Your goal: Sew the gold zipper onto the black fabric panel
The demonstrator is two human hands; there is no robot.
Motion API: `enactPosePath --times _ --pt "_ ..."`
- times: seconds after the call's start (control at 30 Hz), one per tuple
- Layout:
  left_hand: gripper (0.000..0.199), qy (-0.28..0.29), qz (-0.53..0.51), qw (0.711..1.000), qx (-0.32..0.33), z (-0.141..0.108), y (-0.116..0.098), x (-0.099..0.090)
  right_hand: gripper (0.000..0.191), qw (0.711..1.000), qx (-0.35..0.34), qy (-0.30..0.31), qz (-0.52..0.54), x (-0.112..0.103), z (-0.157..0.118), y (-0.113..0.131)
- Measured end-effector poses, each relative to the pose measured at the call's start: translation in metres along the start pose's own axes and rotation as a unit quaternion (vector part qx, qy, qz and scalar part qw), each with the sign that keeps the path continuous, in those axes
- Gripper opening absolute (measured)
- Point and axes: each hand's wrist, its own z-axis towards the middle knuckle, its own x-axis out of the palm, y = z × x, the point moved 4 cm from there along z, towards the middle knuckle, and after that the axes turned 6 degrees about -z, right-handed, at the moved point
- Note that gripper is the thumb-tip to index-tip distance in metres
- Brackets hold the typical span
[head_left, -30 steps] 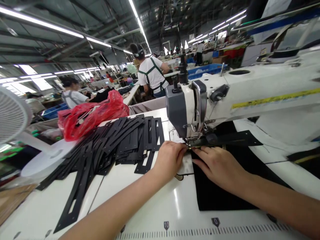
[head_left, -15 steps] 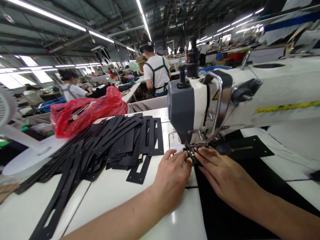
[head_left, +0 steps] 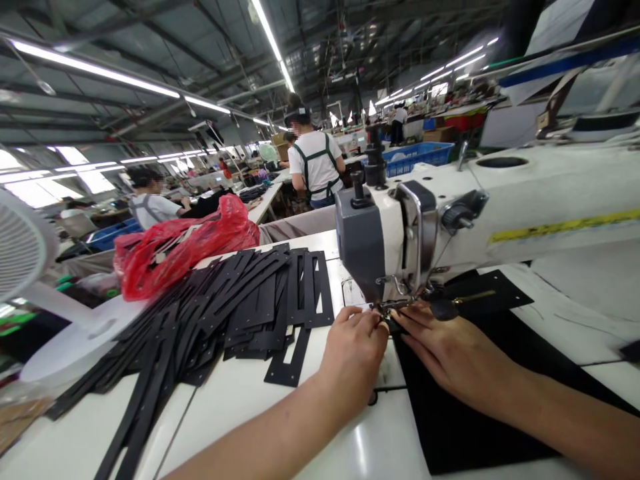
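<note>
My left hand (head_left: pixel 355 360) is at the needle area of the sewing machine (head_left: pixel 363 247), its fingers bent and closed on the edge of a black fabric sheet (head_left: pixel 480 427). What lies right under those fingertips is mostly hidden. On the other side of the needle, my right hand (head_left: pixel 450 347) rests on the same sheet with its fingers stretched out flat, tips close under the presser foot. Behind the right hand, a black strip (head_left: pixel 507 287) with a small hole at its end lies under the machine arm, a brassy line running along it.
Left of the machine, slotted black strips (head_left: pixel 260 300) are heaped on the white table (head_left: pixel 240 433). Beyond them are a red plastic bag (head_left: pixel 185 247) and a white fan (head_left: pixel 65 313). A blue crate (head_left: pixel 425 155) stands behind the machine. Two co-workers (head_left: pixel 317 157) sit or stand farther back.
The view has tilted and shifted slightly, so the machine and heap appear a little lower. Both hands stay by the needle; the sheet's near edge now shows higher in view.
</note>
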Motion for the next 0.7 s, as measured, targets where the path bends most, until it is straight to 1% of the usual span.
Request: enactPosePath --times 0.23,0.33,0.47,0.7 --pt "0.007 -0.017 -0.006 1.000 0.005 0.0035 0.0030 0.0027 0.030 1.000 0.002 -0.002 -0.003 -0.0007 0.0022 -0.0010" --pt "0.011 -0.021 0.008 1.000 0.006 0.0051 0.0029 0.0037 0.030 1.000 -0.003 -0.010 -0.005 -0.0018 0.0028 -0.0017" --pt "0.012 -0.024 0.021 0.999 -0.006 0.0066 0.0027 0.0061 0.028 1.000 -0.002 -0.009 -0.010 -0.0023 0.0031 -0.0020" --pt "0.011 -0.064 0.015 0.998 -0.005 0.0096 0.0044 0.0067 0.026 0.999 -0.005 -0.025 -0.031 -0.0006 0.0050 -0.0064"
